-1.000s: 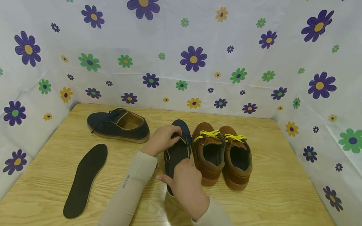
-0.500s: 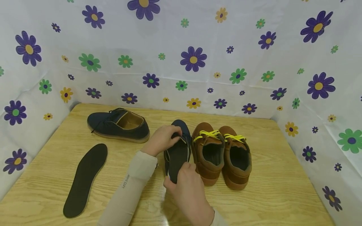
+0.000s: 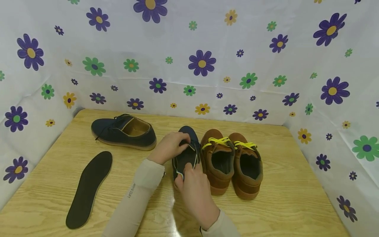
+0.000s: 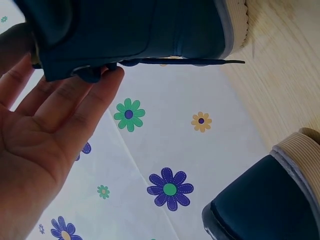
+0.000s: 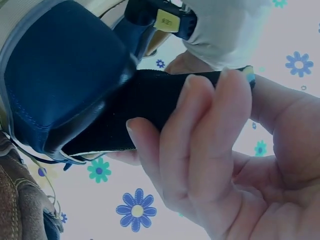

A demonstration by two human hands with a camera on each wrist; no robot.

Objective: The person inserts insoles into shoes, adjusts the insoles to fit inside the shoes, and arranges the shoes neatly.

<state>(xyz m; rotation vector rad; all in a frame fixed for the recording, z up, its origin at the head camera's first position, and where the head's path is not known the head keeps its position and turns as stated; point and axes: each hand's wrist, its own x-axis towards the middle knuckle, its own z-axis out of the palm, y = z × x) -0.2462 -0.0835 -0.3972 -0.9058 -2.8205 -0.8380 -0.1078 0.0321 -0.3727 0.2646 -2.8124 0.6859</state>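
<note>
A navy lace-up shoe (image 3: 186, 131) stands mid-table with its toe toward the flowered cloth. My left hand (image 3: 171, 146) grips its tongue and upper at the opening; in the left wrist view the fingers of that hand (image 4: 47, 117) curl at the lace edge. A black insole (image 3: 186, 157) lies partly inside the shoe. My right hand (image 3: 196, 196) pinches the insole's rear end, fingers on top and thumb at the side. In the right wrist view the insole (image 5: 145, 90) sticks out of the shoe's opening, beyond the navy heel (image 5: 65, 65).
A second navy shoe (image 3: 108, 131) lies at the back left, toe pointing left. A loose black insole (image 3: 89, 190) rests on the wooden table (image 3: 44, 184) at left. Two brown shoes with yellow laces (image 3: 219, 141) stand close on the right. The flowered cloth (image 3: 177, 39) walls the back.
My right hand has shifted its hold and moved forward, pushing the insole deeper into the shoe. Its rear end now shows less. My left hand stays in place.
</note>
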